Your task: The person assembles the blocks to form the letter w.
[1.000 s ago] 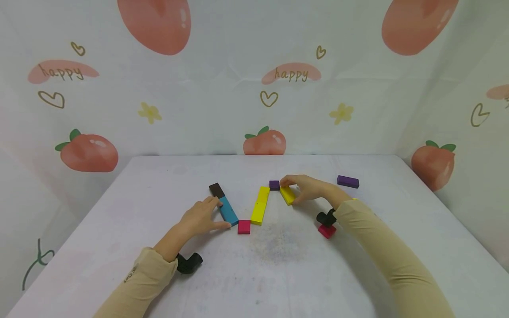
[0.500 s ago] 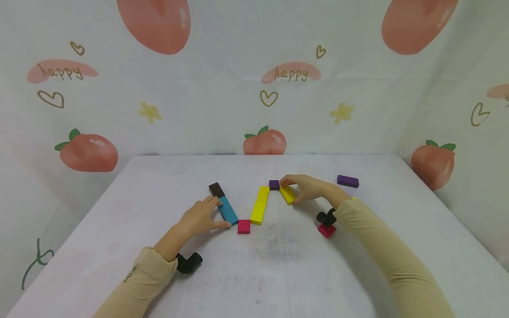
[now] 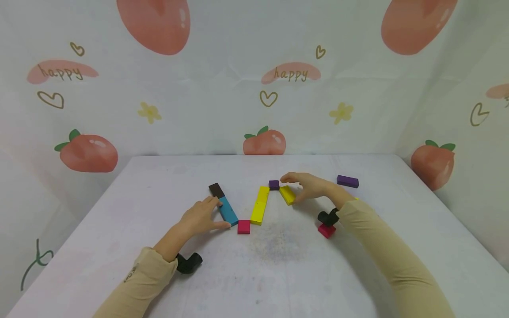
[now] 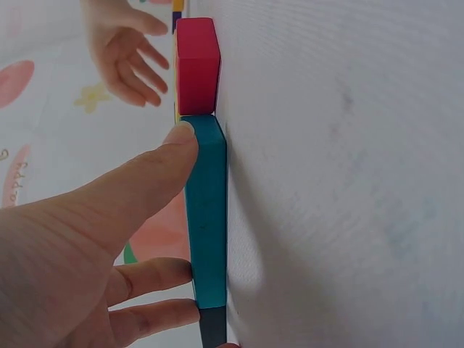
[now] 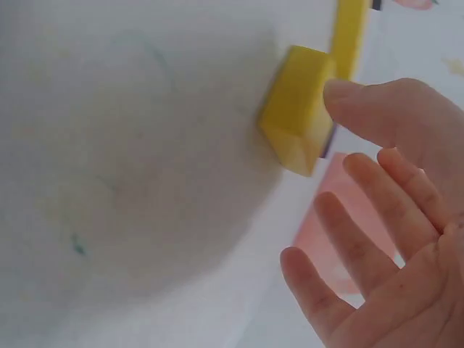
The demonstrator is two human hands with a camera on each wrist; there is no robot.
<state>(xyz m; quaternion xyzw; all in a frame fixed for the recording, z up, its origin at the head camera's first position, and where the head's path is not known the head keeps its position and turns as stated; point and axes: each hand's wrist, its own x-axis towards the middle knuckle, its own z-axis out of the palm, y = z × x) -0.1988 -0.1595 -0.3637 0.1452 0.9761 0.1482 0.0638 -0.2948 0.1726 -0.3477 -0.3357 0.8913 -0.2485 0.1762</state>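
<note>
Left hand lies flat-fingered against the teal block, thumb tip on one long side near its near end and fingers on the other side, as the left wrist view confirms; the fingers are only lightly bent, pressing rather than wrapped round it. A dark brown block butts against the teal block's far end, and a small magenta block sits at its near end, touching it at a corner. Right hand hovers relaxed and spread over the short yellow block; in the right wrist view the thumb tip touches the block's upper edge while the other fingers stand clear. A small purple block lies just beside that hand's fingertips, at the far end of the long yellow block. A purple bar rests apart to the right. A second magenta block lies under the right forearm on the white table.
</note>
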